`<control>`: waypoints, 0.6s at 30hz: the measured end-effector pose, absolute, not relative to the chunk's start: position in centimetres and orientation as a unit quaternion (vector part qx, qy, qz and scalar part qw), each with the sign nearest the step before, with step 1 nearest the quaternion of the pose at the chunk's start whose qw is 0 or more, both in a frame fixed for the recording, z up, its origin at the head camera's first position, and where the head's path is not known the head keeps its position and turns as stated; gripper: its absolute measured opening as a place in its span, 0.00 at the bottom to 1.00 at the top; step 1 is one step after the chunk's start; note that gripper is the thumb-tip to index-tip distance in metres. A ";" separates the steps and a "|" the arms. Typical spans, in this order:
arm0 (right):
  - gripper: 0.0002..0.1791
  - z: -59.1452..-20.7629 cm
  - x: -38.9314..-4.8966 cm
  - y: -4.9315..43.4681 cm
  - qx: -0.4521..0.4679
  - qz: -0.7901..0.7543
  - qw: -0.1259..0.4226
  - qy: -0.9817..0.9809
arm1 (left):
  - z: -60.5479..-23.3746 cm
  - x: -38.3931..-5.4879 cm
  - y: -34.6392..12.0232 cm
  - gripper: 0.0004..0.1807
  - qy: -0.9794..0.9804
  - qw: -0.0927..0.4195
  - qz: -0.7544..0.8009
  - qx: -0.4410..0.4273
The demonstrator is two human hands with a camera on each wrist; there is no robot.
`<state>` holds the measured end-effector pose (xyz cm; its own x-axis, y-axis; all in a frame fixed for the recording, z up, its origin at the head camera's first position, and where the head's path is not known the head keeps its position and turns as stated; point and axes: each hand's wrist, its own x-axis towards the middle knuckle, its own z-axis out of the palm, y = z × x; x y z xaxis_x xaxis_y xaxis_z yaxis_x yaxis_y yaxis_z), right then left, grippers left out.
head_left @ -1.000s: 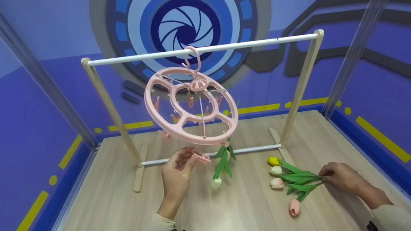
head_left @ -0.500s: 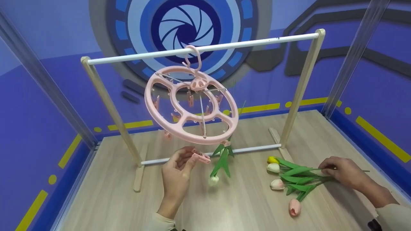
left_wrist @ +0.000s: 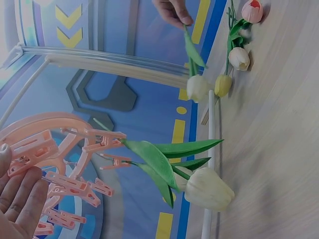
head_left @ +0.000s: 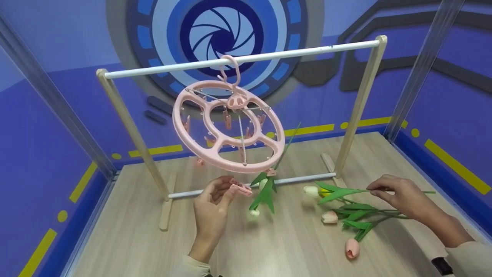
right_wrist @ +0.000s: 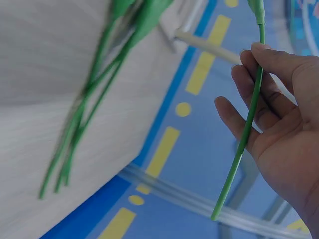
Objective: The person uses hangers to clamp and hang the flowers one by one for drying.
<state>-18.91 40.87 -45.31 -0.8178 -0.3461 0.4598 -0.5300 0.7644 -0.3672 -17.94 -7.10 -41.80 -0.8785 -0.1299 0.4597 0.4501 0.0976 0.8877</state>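
Note:
Between its thumb and fingers my left hand (head_left: pixel 212 207) pinches a pink clothespin (head_left: pixel 241 189) just below the rim of a round pink clip hanger (head_left: pixel 230 168). In the left wrist view, white tulips (left_wrist: pixel 209 189) hang head down from clips of that hanger. My right hand (head_left: pixel 403 196) pinches the stem (right_wrist: pixel 254 99) of a single white tulip (head_left: pixel 310 191), raised off the table with its bloom pointing left. Below it lie a yellow tulip (left_wrist: pixel 223 85) and pink tulips (head_left: pixel 352 248), apart from the right hand.
The hanger hooks over the white top bar (head_left: pixel 300 54) of a wooden-legged rack (head_left: pixel 359 111). A lower white bar (head_left: pixel 307 178) spans the rack's legs near the table (head_left: pixel 292 246). Patterned blue walls (head_left: pixel 77 100) enclose the back and sides.
My right hand has drawn one white tulip up and left, away from the lying bunch. The hanging tulips have swung a little. My left hand stays with the clothespin.

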 end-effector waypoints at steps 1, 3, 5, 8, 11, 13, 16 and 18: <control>0.17 -45.0 -18.9 40.4 0.246 0.249 0.191 -0.917 | -41.8 -17.9 -7.1 0.13 -0.708 0.218 -0.662 -0.112; 0.19 -44.3 -18.9 39.5 0.263 0.253 0.202 -0.909 | -41.8 -17.8 -7.1 0.13 -0.711 0.219 -0.659 -0.109; 0.20 -43.7 -18.8 38.6 0.279 0.256 0.210 -0.901 | -41.8 -17.8 -7.2 0.13 -0.715 0.220 -0.655 -0.108; 0.20 -42.8 -18.6 37.4 0.294 0.255 0.213 -0.896 | -41.9 -17.7 -7.1 0.13 -0.716 0.226 -0.650 -0.115; 0.21 -42.0 -18.4 36.3 0.308 0.259 0.210 -0.891 | -41.9 -17.7 -7.1 0.14 -0.713 0.227 -0.652 -0.122; 0.22 -41.5 -18.3 35.6 0.325 0.264 0.209 -0.884 | -41.9 -17.6 -7.0 0.14 -0.711 0.225 -0.654 -0.124; 0.23 -40.8 -18.3 34.5 0.354 0.274 0.208 -0.870 | -41.8 -17.6 -7.0 0.14 -0.709 0.225 -0.656 -0.128; 0.23 -40.4 -18.2 33.9 0.368 0.275 0.207 -0.864 | -41.7 -17.6 -6.9 0.15 -0.709 0.227 -0.654 -0.131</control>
<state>-18.22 33.86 -40.40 -0.6432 -0.5217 0.5605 -0.7498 0.5773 -0.3231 -17.57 -6.94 -41.73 -0.8627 -0.1104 0.4936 0.4831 0.1088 0.8688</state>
